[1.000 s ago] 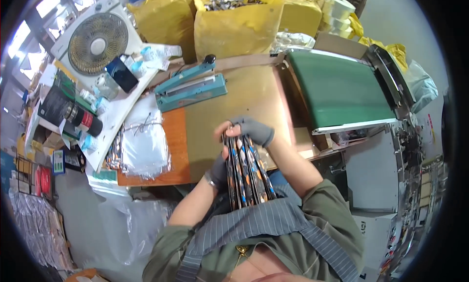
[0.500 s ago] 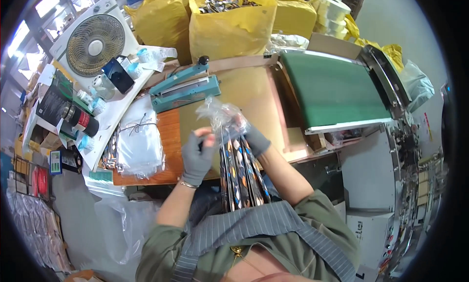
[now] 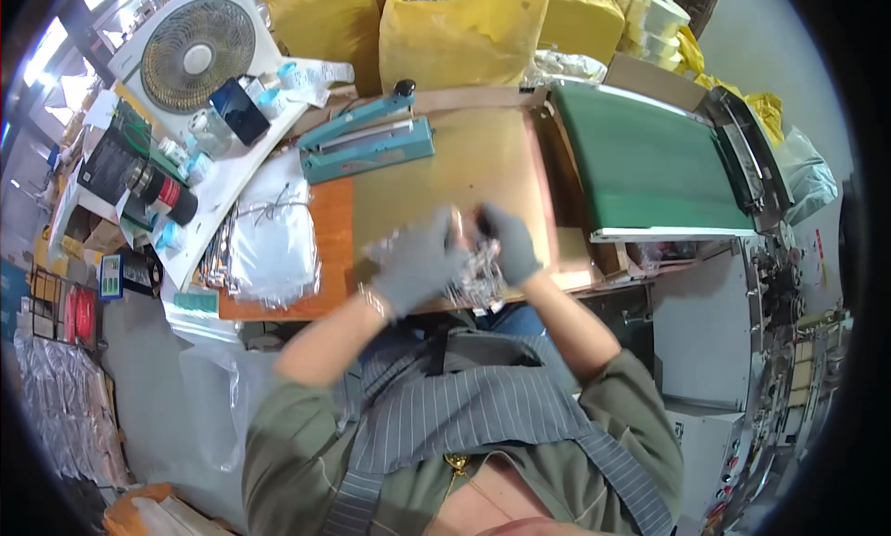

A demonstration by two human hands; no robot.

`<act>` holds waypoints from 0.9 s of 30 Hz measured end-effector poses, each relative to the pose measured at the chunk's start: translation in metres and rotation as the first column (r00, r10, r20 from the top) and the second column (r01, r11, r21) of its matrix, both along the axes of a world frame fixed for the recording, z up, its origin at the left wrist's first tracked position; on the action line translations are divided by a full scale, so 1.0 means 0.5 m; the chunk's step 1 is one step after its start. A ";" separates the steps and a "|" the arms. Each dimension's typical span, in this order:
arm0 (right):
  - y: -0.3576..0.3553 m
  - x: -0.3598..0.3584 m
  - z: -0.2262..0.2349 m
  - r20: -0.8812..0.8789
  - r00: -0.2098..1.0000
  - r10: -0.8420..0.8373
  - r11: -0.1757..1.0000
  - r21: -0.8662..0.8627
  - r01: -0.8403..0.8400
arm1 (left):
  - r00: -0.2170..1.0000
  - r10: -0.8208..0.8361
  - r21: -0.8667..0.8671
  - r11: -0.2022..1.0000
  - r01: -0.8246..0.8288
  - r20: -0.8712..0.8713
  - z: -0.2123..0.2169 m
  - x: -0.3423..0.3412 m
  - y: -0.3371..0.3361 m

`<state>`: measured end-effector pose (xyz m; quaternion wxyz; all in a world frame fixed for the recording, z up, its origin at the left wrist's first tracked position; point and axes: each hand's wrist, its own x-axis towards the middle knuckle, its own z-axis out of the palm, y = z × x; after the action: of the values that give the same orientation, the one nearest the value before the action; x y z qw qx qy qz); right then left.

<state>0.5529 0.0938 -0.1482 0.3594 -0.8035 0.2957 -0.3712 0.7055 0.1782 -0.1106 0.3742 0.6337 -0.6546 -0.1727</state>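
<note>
A crinkled clear plastic bag (image 3: 471, 274) is held between both gloved hands just above the near edge of the wooden worktable (image 3: 464, 165), in front of the person's chest. The left hand (image 3: 418, 262), in a grey glove, is curled around the bag's left side with its fingers closed on the plastic. The right hand (image 3: 506, 244), also in a grey glove, is closed on the bag's upper right part, and a thin pale stick-like item (image 3: 457, 228) is seen between the two hands; what it is cannot be told. Farther back on the table a teal heat sealer (image 3: 367, 144) is laid, well apart from the hands. To the left of the hands a stack of white bags (image 3: 274, 244) is spread over the orange table edge. A green conveyor belt (image 3: 650, 160) is set to the right, and yellow sacks (image 3: 459, 35) are piled behind the table, beside a white fan (image 3: 195, 53).
</note>
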 end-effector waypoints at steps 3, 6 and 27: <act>-0.031 0.033 0.132 0.200 0.977 -0.071 0.977 -0.182 0.108 | 0.981 0.192 -0.201 0.962 -0.188 0.003 0.062 0.110 -0.106; -0.147 0.025 0.152 -0.198 0.937 -0.288 0.887 -0.424 0.184 | 0.975 0.148 0.027 0.988 -0.155 0.167 0.079 0.202 -0.156; -0.128 -0.004 0.329 -0.115 0.990 -0.082 0.902 -0.432 0.024 | 0.953 -0.083 0.053 0.993 0.103 -0.292 0.223 0.145 -0.082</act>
<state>0.5510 0.0296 0.0162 0.1433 -0.8771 0.2512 -0.3836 0.7781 0.1371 0.0008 0.4357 0.5824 -0.6157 -0.3030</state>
